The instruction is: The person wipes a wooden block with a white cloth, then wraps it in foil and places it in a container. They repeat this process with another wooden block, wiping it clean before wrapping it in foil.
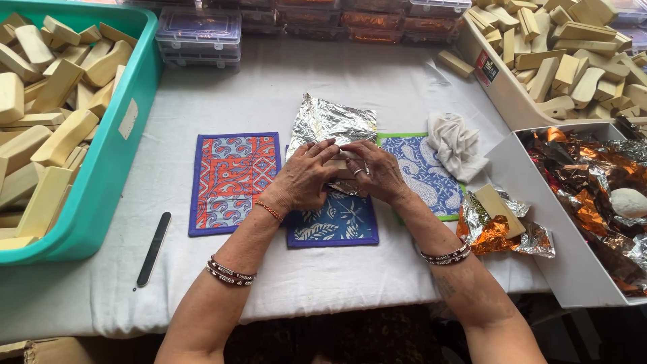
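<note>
My left hand (303, 176) and my right hand (377, 172) meet over a pale block (339, 165) lying on a crinkled silver foil sheet (330, 121). Both hands press on the block, fingertips touching at its top edge. The foil stands up behind the fingers and a bit shows under the block. Below the hands lies a blue leaf-print mat (333, 222). Bead bracelets ring both wrists.
An orange-and-blue patterned mat (232, 178) lies left, a blue paisley mat (428, 175) right with a white cloth (455, 141). A teal crate (111, 162) of pale blocks stands left, a white bin (502, 94) of blocks back right, a foil-filled tray (539, 202) right. A black file (153, 248) lies front left.
</note>
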